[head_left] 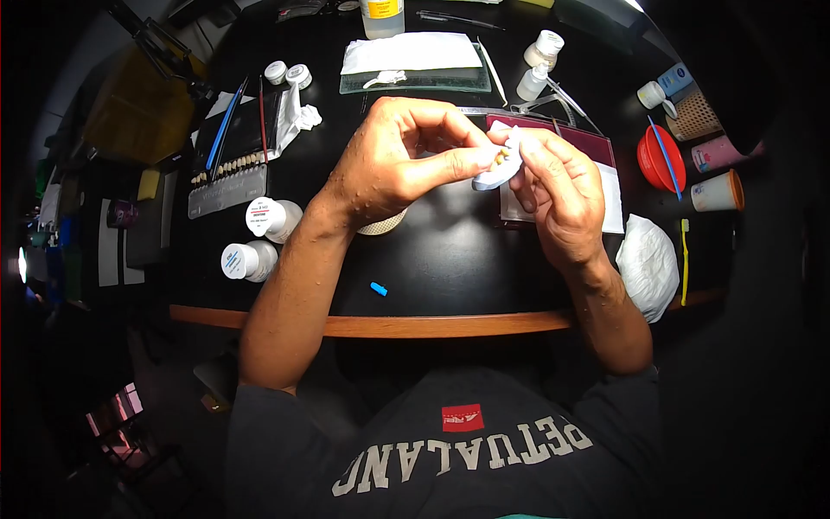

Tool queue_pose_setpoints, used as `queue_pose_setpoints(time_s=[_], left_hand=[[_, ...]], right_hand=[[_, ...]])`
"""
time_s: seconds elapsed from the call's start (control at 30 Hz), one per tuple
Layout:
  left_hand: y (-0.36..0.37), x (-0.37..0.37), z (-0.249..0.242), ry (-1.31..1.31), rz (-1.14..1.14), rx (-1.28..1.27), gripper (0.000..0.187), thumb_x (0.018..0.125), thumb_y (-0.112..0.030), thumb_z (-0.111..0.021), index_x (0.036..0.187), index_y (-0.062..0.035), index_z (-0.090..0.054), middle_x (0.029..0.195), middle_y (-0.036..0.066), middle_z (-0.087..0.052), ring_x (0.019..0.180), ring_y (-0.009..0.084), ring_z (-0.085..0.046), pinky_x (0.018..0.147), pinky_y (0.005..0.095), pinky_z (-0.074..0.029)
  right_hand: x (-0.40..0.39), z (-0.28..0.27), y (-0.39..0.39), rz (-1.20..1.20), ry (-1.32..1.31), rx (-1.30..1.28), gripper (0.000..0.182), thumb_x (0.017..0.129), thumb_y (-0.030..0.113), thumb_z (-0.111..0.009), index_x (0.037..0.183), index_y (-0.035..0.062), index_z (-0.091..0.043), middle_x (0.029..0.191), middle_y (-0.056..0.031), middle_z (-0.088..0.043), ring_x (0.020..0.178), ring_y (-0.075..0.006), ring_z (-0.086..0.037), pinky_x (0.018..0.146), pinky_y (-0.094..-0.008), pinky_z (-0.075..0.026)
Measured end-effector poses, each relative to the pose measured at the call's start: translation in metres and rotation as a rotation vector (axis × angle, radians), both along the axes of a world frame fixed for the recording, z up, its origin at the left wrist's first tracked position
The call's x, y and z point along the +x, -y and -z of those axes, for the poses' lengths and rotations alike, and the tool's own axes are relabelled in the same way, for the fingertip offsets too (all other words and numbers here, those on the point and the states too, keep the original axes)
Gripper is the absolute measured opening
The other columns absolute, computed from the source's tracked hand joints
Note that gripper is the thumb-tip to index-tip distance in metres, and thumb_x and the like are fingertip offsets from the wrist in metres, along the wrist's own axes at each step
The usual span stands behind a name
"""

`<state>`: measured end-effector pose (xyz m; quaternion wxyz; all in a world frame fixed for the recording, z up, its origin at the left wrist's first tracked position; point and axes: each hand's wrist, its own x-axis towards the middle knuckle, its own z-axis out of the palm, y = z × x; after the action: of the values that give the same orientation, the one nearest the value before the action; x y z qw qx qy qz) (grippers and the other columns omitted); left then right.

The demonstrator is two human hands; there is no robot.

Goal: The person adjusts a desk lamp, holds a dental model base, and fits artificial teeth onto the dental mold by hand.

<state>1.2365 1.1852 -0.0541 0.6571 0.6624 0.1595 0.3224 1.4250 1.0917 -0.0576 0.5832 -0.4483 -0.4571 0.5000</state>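
Above the black desk (450,259), the left hand (393,164) and the right hand (562,195) both grasp a white dental model (497,173) with small yellowish teeth between their fingertips. I think the model could slip and fall onto the desk, because only the fingertips pinch it.
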Motion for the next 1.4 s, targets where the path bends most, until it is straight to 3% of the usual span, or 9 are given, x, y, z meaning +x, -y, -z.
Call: queue_pose_setpoints(time_s=[0.33, 0.57, 0.9, 1.4], left_hand=[[0.0011, -0.0006, -0.0021, -0.08, -0.01, -0.067, 0.016, 0.079, -0.002, -0.078, 0.091, 0.0001, -0.068, 0.084, 0.007, -0.071, 0.08, 0.0118, -0.069, 0.076, 0.0239, -0.056], [0.0006, -0.0031, -0.0033, -0.032, -0.01, -0.173, 0.016, 0.08, -0.002, -0.077, 0.093, 0.0009, -0.069, 0.086, 0.01, -0.072, 0.082, 0.0133, -0.07, 0.079, 0.0257, -0.057], [-0.0013, -0.0019, 0.0044, 0.003, -0.007, -0.101, 0.013, 0.08, 0.0, -0.077, 0.091, 0.0017, -0.071, 0.086, 0.01, -0.072, 0.083, 0.0148, -0.07, 0.08, 0.0269, -0.057], [-0.0018, -0.0016, 0.0043, -0.048, -0.012, -0.109, 0.014, 0.079, 0.0, -0.079, 0.091, 0.0019, -0.073, 0.084, 0.01, -0.073, 0.081, 0.0142, -0.07, 0.08, 0.0266, -0.057]], right_hand=[[-0.0051, -0.0012, 0.0022, -0.011, 0.169, 0.064, 0.023, 0.099, 0.014, -0.056, 0.111, -0.0006, -0.07, 0.066, 0.0036, -0.057, 0.055, -0.0005, -0.044, 0.05, -0.0173, -0.033], [-0.0013, 0.0047, 0.0005, -0.036, 0.067, 0.073, 0.023, 0.099, 0.013, -0.056, 0.112, -0.0013, -0.07, 0.07, 0.0021, -0.061, 0.054, -0.0002, -0.044, 0.05, -0.0164, -0.032], [-0.002, 0.0043, -0.0001, -0.023, 0.042, 0.047, 0.024, 0.099, 0.013, -0.056, 0.112, -0.002, -0.069, 0.076, -0.0002, -0.065, 0.054, 0.0, -0.045, 0.05, -0.0162, -0.033], [0.0003, 0.0067, -0.0003, -0.045, 0.131, 0.097, 0.023, 0.1, 0.014, -0.056, 0.111, -0.0017, -0.069, 0.075, 0.0001, -0.065, 0.056, 0.0004, -0.046, 0.049, -0.016, -0.032]])
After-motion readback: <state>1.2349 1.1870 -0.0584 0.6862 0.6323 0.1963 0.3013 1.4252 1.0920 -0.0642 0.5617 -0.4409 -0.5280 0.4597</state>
